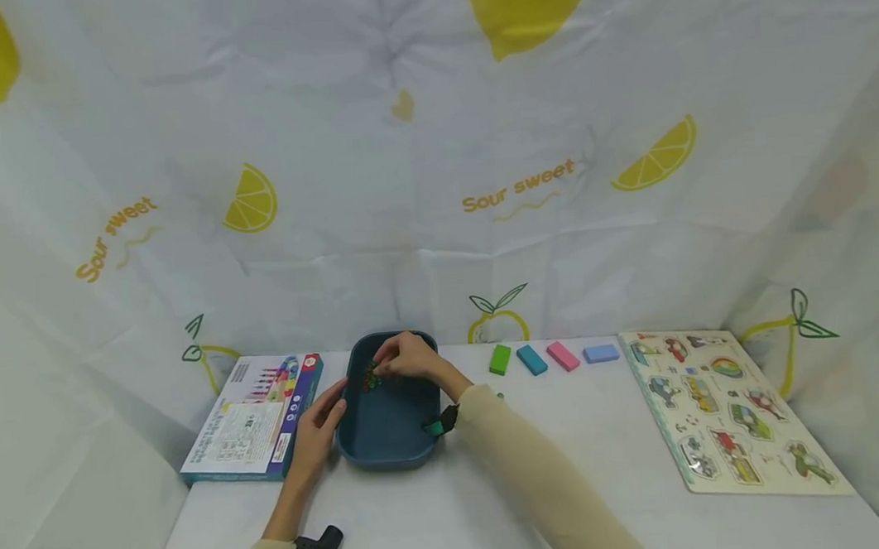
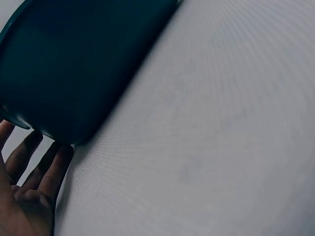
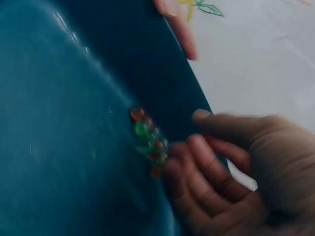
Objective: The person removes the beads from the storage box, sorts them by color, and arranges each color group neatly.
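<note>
The small red and green beads (image 1: pixel 371 380) lie together inside the dark blue tub (image 1: pixel 390 430), on its floor, close against the left wall and in the far half. They make a short, uneven line, and its long axis goes roughly along this wall, away from the person.

The right hand (image 1: pixel 410 359) is the nearer one. It reaches over the right wall of the tub, so its fingers come to the beads from the right side. In the head view the beads lie just to the left of the fingertips and a little toward the person. The right fingers are half bent, and the thumb is apart from them; I see no bead between them. Whether one fingertip touches the nearest bead, I cannot tell, because the right wrist view is blurred there.

The left hand (image 1: pixel 317 423) is outside the tub, at the left, and its nearly straight fingers touch the outer side of the wall without being curled round anything. So the left wall stands between this hand and the beads, while the right fingers have no wall in between. The tub rests on the white table (image 1: pixel 539 468).
</note>
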`<control>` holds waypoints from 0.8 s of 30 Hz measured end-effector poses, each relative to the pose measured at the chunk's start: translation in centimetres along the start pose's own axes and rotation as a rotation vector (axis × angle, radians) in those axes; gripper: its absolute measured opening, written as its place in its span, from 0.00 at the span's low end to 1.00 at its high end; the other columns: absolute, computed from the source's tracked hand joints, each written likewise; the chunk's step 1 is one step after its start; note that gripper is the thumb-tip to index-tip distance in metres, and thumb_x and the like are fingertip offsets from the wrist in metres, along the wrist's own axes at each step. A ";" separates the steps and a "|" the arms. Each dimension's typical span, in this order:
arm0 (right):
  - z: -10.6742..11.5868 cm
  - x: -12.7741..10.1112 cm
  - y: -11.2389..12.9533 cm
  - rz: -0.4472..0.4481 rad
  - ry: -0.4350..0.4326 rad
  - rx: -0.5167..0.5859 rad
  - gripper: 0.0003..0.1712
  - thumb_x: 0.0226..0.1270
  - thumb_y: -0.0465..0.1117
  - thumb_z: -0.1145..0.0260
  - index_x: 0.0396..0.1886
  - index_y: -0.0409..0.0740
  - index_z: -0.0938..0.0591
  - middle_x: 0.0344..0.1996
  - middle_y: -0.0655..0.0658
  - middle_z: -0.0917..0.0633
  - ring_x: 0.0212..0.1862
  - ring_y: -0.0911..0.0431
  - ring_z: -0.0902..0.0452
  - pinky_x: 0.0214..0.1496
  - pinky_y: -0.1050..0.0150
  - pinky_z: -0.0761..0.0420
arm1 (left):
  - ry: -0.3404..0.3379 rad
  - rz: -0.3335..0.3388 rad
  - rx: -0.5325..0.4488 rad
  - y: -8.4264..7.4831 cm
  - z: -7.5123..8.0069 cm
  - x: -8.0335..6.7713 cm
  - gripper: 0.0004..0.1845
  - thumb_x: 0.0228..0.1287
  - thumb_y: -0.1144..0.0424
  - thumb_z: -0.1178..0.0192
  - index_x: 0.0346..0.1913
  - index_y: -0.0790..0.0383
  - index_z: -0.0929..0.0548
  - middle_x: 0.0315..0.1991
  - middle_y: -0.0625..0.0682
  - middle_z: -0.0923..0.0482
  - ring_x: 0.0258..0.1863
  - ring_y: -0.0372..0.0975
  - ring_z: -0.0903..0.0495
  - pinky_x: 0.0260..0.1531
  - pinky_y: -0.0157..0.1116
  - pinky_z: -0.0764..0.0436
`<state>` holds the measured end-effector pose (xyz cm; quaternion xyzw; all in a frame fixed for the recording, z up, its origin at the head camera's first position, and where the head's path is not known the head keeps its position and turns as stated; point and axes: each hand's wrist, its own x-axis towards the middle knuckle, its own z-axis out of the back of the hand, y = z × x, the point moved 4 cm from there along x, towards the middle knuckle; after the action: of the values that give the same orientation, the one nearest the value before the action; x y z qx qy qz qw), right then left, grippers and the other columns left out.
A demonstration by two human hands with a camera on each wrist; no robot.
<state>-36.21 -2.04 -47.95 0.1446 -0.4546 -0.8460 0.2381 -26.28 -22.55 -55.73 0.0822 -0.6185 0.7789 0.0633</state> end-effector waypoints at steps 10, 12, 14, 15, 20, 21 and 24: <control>-1.9 0.9 -1.6 -0.101 -0.111 -0.109 0.06 0.59 0.32 0.19 0.35 0.40 0.08 0.30 0.41 0.07 0.20 0.62 0.22 0.24 0.69 0.18 | -0.013 0.014 0.017 0.2 0.0 0.1 0.24 0.84 0.55 0.45 0.76 0.56 0.25 0.77 0.60 0.27 0.65 0.15 0.27 0.63 0.14 0.28; -2.1 0.9 -1.8 -0.101 -0.119 -0.123 0.06 0.57 0.33 0.18 0.34 0.41 0.08 0.29 0.42 0.07 0.20 0.62 0.22 0.24 0.70 0.19 | -0.009 0.013 0.023 0.2 0.0 0.1 0.24 0.84 0.54 0.45 0.76 0.56 0.25 0.78 0.59 0.27 0.66 0.15 0.28 0.63 0.14 0.29; -2.3 1.0 -1.9 -0.100 -0.127 -0.147 0.06 0.57 0.35 0.17 0.34 0.42 0.07 0.29 0.42 0.07 0.21 0.62 0.22 0.24 0.70 0.19 | -0.001 0.008 0.019 0.1 0.0 0.1 0.24 0.84 0.55 0.46 0.76 0.56 0.26 0.78 0.59 0.28 0.66 0.16 0.28 0.64 0.14 0.29; -2.3 1.0 -2.0 -0.102 -0.130 -0.157 0.07 0.57 0.35 0.17 0.34 0.42 0.07 0.30 0.43 0.07 0.21 0.62 0.22 0.25 0.70 0.19 | 0.001 0.009 0.014 0.1 0.0 0.1 0.24 0.84 0.54 0.46 0.76 0.55 0.26 0.78 0.58 0.28 0.66 0.17 0.28 0.64 0.14 0.29; -2.6 1.2 -2.1 -0.121 -0.122 -0.194 0.08 0.57 0.38 0.16 0.36 0.44 0.07 0.32 0.44 0.06 0.24 0.62 0.19 0.29 0.70 0.18 | -0.001 0.015 0.021 0.1 0.0 0.0 0.24 0.84 0.54 0.46 0.76 0.54 0.25 0.78 0.57 0.28 0.69 0.23 0.26 0.63 0.14 0.29; -2.6 1.2 -2.1 -0.124 -0.121 -0.197 0.08 0.58 0.38 0.16 0.37 0.44 0.07 0.32 0.45 0.06 0.25 0.62 0.19 0.30 0.70 0.18 | -0.005 0.019 0.022 0.2 0.1 0.0 0.24 0.84 0.54 0.45 0.76 0.54 0.25 0.78 0.57 0.27 0.70 0.24 0.25 0.63 0.14 0.29; -2.6 1.1 -2.1 -0.126 -0.116 -0.202 0.08 0.59 0.39 0.17 0.37 0.45 0.07 0.33 0.46 0.06 0.26 0.64 0.20 0.30 0.71 0.19 | -0.010 0.010 0.022 0.2 0.0 -0.1 0.24 0.84 0.55 0.45 0.76 0.56 0.25 0.78 0.59 0.28 0.70 0.25 0.25 0.64 0.14 0.29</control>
<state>-36.55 -3.46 -51.12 0.0989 -0.3699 -0.9078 0.1711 -26.26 -22.62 -55.94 0.0837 -0.6107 0.7855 0.0554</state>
